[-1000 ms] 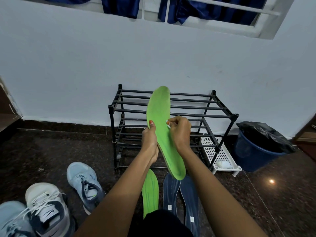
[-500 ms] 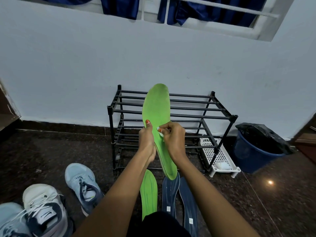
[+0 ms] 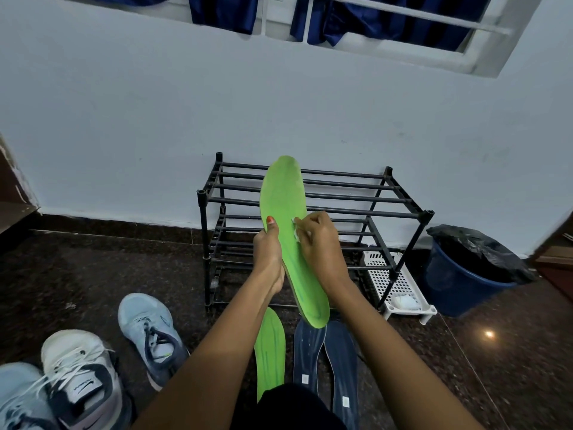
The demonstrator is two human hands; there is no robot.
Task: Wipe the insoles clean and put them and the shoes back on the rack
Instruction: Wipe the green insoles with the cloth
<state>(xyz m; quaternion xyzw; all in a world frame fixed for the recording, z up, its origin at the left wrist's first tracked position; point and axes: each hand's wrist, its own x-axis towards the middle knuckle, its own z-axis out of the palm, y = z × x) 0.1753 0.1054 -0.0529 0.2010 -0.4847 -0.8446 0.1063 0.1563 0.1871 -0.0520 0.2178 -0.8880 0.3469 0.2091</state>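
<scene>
**Two hands wiping a green insole in front of a black rack**

Seen from the person's own head, looking down along both bare forearms. The green insole is held in the air in the middle of the scene, nearly upright, with its toe end up and far and its heel end low and near. From this angle it overlaps the rack behind it.

The left hand grips the insole's left edge at mid-length. Its thumb (the nail is painted orange-red) lies across the front face, and its fingers are curled behind. The right hand has its fingers curled, pinching a small white wipe against the right side of the insole, level with the left thumb.

A second green insole lies flat on the dark speckled floor near the person. Just to its right, two dark blue insoles lie side by side.

Three shoes sit to the near left. A light blue shoe stands alone, a white shoe is nearer, and another light blue shoe is at the left edge, touching the white one.

The rack stands against a pale wall. To its right a white perforated tray leans at the rack's foot. Further right is a blue bin lined with a black bag. Dark blue curtains hang in a window at the top.
</scene>
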